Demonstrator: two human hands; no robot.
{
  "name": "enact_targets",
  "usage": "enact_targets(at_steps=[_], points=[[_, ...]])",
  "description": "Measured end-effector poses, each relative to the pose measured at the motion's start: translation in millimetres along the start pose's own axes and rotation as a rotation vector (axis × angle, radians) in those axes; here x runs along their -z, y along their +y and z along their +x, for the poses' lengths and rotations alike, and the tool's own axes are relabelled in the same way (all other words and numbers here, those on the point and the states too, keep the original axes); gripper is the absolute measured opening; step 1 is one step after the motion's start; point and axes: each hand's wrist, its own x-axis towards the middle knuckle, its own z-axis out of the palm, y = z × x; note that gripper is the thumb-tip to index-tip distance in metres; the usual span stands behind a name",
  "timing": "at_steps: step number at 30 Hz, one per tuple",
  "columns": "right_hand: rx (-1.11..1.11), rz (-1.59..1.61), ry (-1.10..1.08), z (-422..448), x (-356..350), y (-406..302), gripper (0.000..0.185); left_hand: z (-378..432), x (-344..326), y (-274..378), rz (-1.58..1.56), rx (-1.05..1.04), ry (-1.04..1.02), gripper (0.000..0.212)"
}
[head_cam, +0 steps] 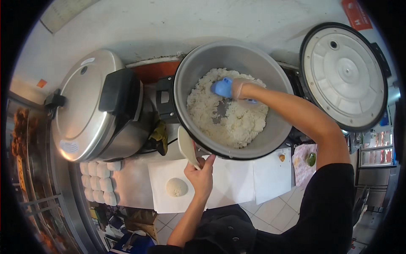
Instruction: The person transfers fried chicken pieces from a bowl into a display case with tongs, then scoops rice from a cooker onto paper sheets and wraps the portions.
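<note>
My right hand [240, 89], in a clear plastic glove, reaches into the open rice cooker [234, 52] and is closed around a blue plastic scoop [222, 88]. Cooked white rice [242, 122] lies in the pot, with a patch of bare bottom showing near the middle. In my left hand [201, 176] is a pale rice paddle [186, 147], its blade upward beside the cooker's front left rim. A rounded mound of rice [176, 187] sits on white paper sheets [225, 187] to the left of my left hand.
A closed steel rice cooker [85, 104] stands at the left, with several white wrapped packs [100, 182] before it. The opened lid [345, 76] stands at the right. Behind is a wall [152, 28]. Patterned paper [299, 162] bears a small green item. A glass food display is at far left.
</note>
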Motion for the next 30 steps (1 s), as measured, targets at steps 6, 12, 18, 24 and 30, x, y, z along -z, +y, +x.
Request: enact_targets(at_steps=[6, 12, 18, 24, 30], points=[[0.153, -0.044, -0.64, -13.0, 30.2, -21.6, 0.022, 16.1, 1.9, -26.4, -0.107, -0.02, 0.078, 0.071], [0.118, 0.188, -0.843, -17.2, 7.0, -34.0, 0.015, 23.1, 8.0, -38.5, 0.002, -0.068, 0.114, 0.071], [0.118, 0.398, -1.102, -31.4, 2.8, -15.3, 0.014, 28.6, 10.5, -19.0, 0.091, -0.036, 0.027, 0.074], [0.311, 0.216, -1.179, -65.9, 42.1, -21.3, 0.006, 23.8, 11.3, 28.1, 0.45, -0.018, -0.048, 0.064], [-0.013, 0.931, -1.373, -91.6, 44.1, 55.4, 0.011, -1.7, 4.7, 110.1, 0.336, 0.005, -0.132, 0.048]])
